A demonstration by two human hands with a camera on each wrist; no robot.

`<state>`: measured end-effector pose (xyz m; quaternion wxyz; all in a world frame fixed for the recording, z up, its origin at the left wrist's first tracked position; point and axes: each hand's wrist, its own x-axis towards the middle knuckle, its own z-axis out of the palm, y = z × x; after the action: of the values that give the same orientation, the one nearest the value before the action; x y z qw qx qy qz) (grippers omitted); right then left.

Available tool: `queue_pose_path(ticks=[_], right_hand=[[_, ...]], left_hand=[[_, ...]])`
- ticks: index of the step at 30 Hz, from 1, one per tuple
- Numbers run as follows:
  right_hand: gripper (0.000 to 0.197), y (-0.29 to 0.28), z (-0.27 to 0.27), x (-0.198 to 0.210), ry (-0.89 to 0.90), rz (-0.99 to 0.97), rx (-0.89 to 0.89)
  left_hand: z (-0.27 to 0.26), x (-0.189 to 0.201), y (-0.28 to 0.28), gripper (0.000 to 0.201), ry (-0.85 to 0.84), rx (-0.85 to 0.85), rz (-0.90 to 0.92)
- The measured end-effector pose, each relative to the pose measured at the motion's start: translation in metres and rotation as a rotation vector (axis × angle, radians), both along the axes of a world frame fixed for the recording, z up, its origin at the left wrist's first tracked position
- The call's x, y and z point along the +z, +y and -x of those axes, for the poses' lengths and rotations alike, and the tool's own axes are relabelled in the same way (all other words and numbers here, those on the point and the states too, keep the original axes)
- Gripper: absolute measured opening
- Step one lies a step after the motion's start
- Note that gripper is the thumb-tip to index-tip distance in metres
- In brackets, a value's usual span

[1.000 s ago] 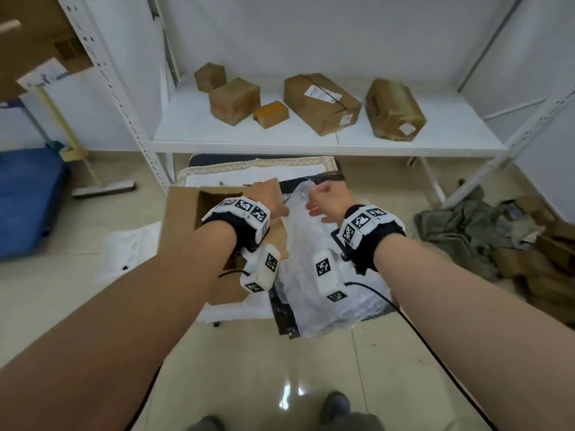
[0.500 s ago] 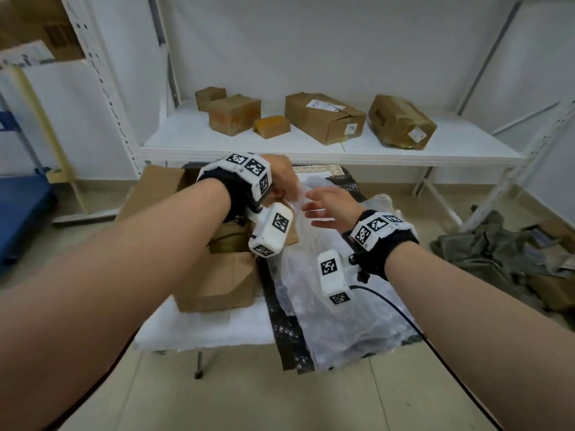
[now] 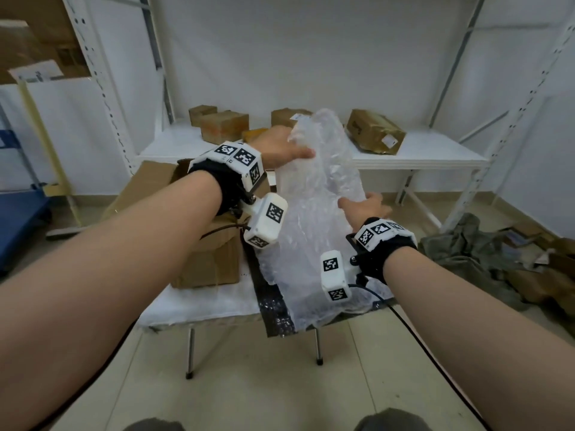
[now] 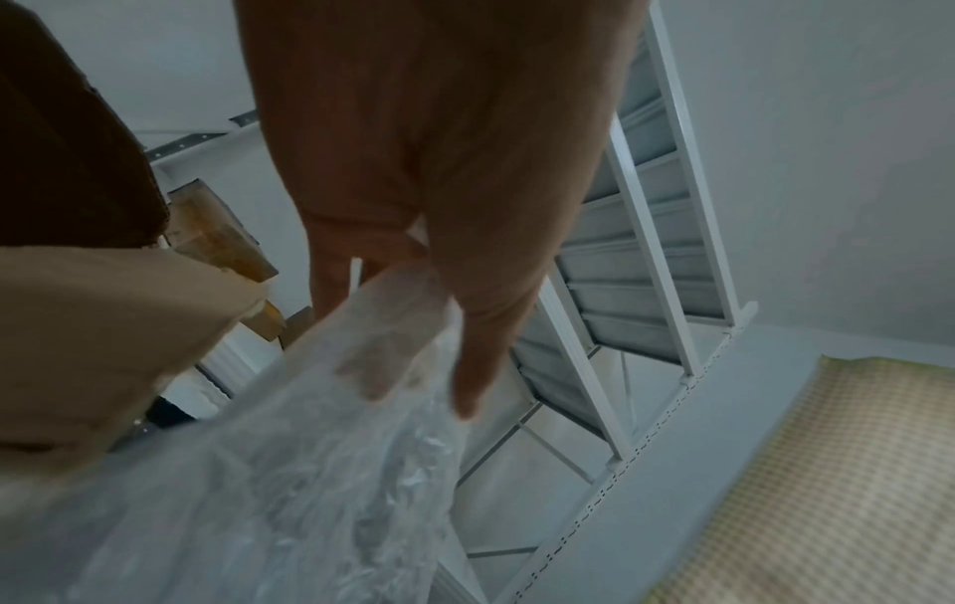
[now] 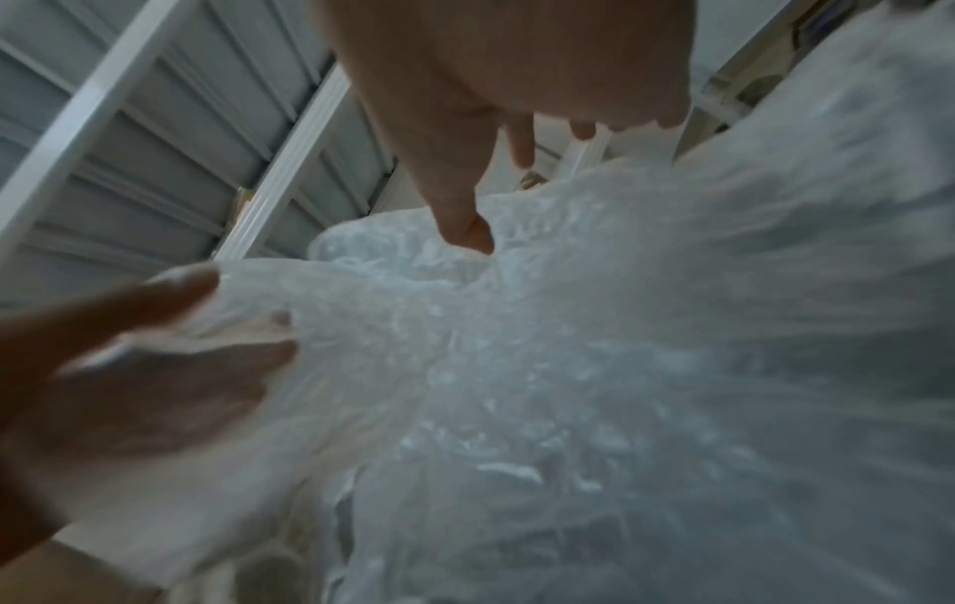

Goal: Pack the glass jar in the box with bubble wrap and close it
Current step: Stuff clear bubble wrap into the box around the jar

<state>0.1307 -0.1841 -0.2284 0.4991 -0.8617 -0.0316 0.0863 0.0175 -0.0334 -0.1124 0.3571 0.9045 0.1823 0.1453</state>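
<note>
A sheet of clear bubble wrap point(image 3: 314, 197) is lifted upright over the small table point(image 3: 199, 303), its lower end still lying there. My left hand point(image 3: 289, 150) pinches its top edge; in the left wrist view the thumb lies in front of the bubble wrap point(image 4: 289, 490) and the fingers point(image 4: 372, 380) show through it. Lower down, my right hand point(image 3: 364, 206) grips the sheet's right edge, with the thumb point(image 5: 465, 233) pressed on the bubble wrap point(image 5: 568, 367). The open cardboard box point(image 3: 208, 262) stands on the table's left, under my left wrist. No glass jar is in view.
A white shelf point(image 3: 420, 154) behind the table carries several cardboard parcels point(image 3: 224, 126). A heap of cloth and cardboard point(image 3: 466, 247) lies on the floor at the right. A blue object point(image 3: 18, 219) sits at the far left. A dark patterned mat point(image 3: 273, 306) lies under the wrap.
My left hand has raised the wrap's top end up off the table. My right hand has slid to the sheet's right edge. The head view has tilted upward.
</note>
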Motion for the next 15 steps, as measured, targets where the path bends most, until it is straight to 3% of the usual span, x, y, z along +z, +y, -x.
queue_pose_path(ticks=[2,4,9,12,15], right_hand=[[0.101,-0.017,-0.001,-0.002,0.030,-0.028,0.019],[0.112,-0.032,0.002,-0.005,0.013,-0.085,0.092],[0.105,-0.048,0.010,0.019,-0.345,-0.314,0.116],[0.098,-0.050,0.014,0.048,-0.259,-0.541,0.245],[0.071,-0.054,0.010,0.064,-0.122,-0.505,0.358]], left_hand=[[0.016,0.005,-0.008,0.026,-0.067,-0.116,0.080],[0.029,0.013,-0.014,0.031,-0.132,-0.156,0.209],[0.054,0.042,-0.019,0.024,-0.081,-0.217,0.210],[0.065,0.056,-0.021,0.021,-0.057,-0.235,0.163],[0.074,0.063,-0.019,0.018,-0.124,-0.212,0.166]])
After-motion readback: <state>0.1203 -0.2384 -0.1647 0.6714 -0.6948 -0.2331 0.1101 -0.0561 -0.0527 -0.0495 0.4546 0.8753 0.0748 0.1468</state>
